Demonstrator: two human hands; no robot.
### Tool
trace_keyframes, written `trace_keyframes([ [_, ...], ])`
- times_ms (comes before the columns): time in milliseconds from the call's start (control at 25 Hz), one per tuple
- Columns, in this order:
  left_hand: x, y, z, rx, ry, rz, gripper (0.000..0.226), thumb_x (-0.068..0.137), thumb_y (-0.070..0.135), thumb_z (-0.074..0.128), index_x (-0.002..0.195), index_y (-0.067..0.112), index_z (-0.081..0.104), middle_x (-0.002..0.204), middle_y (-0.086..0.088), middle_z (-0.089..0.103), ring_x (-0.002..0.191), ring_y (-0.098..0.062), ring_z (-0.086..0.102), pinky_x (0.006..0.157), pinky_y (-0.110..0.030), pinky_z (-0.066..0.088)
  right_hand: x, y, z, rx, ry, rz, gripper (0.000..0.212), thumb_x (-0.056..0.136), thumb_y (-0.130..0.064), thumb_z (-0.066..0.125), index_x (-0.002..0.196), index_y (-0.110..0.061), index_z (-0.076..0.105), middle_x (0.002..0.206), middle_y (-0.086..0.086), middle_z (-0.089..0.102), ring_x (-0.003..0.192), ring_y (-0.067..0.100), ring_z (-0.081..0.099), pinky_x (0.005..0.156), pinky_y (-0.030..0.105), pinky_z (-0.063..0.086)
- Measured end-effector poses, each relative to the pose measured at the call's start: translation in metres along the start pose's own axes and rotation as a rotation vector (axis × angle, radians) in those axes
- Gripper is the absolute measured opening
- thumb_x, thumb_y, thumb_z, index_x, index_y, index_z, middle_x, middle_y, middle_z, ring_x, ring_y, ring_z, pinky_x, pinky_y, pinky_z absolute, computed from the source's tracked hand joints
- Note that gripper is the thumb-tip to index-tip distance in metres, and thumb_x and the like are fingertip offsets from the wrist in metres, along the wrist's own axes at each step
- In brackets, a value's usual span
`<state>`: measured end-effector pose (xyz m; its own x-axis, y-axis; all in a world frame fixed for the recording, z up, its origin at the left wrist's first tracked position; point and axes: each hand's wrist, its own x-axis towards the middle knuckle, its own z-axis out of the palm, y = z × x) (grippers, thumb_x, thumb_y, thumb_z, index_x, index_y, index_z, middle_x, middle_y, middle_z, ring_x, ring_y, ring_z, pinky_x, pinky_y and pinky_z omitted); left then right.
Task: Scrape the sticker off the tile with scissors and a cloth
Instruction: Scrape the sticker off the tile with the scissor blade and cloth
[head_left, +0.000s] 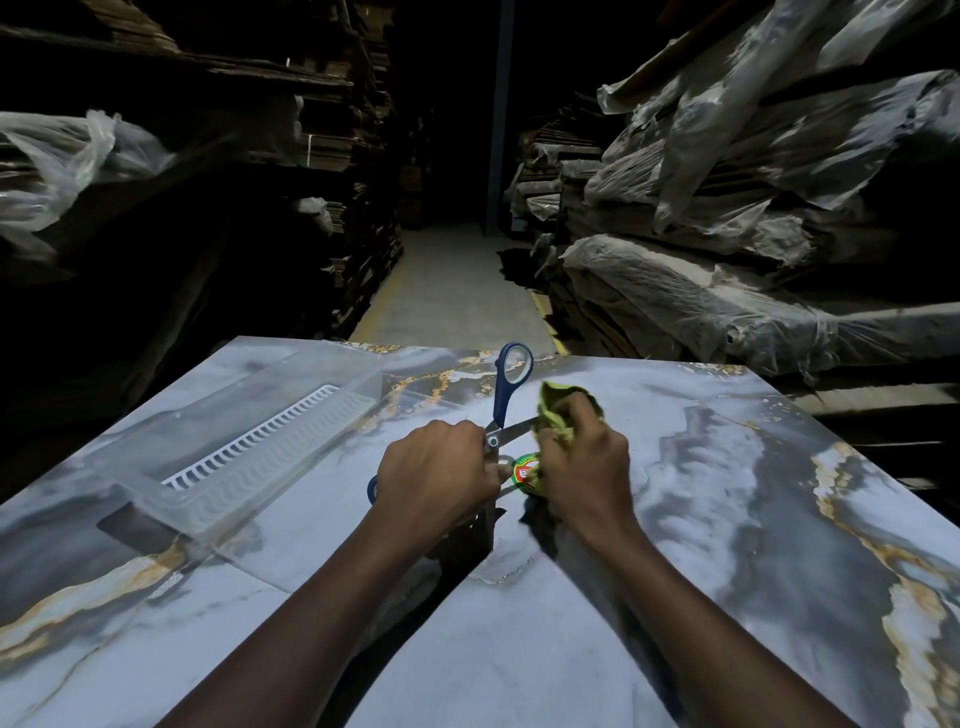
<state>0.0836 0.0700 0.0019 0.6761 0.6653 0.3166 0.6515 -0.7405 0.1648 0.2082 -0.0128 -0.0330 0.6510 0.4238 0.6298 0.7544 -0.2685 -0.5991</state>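
Marbled tile (675, 519) amid dim plastic-wrapped stacks (727, 208).

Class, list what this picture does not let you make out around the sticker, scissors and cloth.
Sticker: head view, partly covered by the cloth and right hand; print too small.
Scissors: head view, one handle loop behind the left hand, one blade tip in the cloth.
Aisle: head view, too dark.

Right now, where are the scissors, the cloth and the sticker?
scissors (501, 400): head view, blue handle shank.
cloth (550, 409): head view, bunched upper part.
sticker (522, 471): head view, red and green face.
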Motion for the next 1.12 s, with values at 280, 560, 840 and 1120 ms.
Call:
trace_keyframes([
  [280,0.001,0.001,-0.001,-0.023,-0.019,-0.007,0.036,0.087,0.058,0.052,0.093,0.024,0.064,0.072,0.006,0.051,0.068,-0.018,0.048,0.054,-0.026,0.031,0.001,-0.004,-0.024,0.289,0.017,0.012,0.014,0.080,-0.015,0.066,0.083,-0.024,0.056,0.074,-0.013,0.061,0.066,0.006,0.061,0.063,0.027,0.049],
  [560,-0.001,-0.001,0.000,-0.049,-0.088,-0.015,0.037,0.089,0.056,0.048,0.084,0.020,0.053,0.080,0.001,0.056,0.077,-0.021,0.052,0.062,-0.029,0.035,0.012,0.024,-0.011,0.033,-0.073,0.180,0.012,0.082,-0.025,0.061,0.091,-0.027,0.053,0.085,0.003,0.066,0.081,0.030,0.060,0.068,0.038,0.050],
  [840,-0.002,0.000,0.006,-0.166,-0.182,0.106,0.014,0.098,0.031,0.041,0.103,0.018,0.042,0.099,-0.001,0.059,0.083,-0.020,0.053,0.062,-0.030,0.037,0.021,0.032,-0.026,0.208,0.026,0.285,0.008,0.083,-0.019,0.064,0.085,-0.023,0.058,0.076,-0.010,0.063,0.073,0.014,0.061,0.066,0.032,0.049],
  [1120,-0.002,-0.003,0.007,-0.157,0.001,0.076,0.023,0.089,0.016,0.059,0.107,0.015,0.045,0.110,-0.007,0.044,0.089,-0.026,0.055,0.065,-0.027,0.037,0.022,0.035,-0.027,0.237,0.041,0.308,0.008,0.083,-0.019,0.065,0.084,-0.023,0.058,0.076,-0.008,0.064,0.070,0.009,0.062,0.064,0.032,0.051],
])
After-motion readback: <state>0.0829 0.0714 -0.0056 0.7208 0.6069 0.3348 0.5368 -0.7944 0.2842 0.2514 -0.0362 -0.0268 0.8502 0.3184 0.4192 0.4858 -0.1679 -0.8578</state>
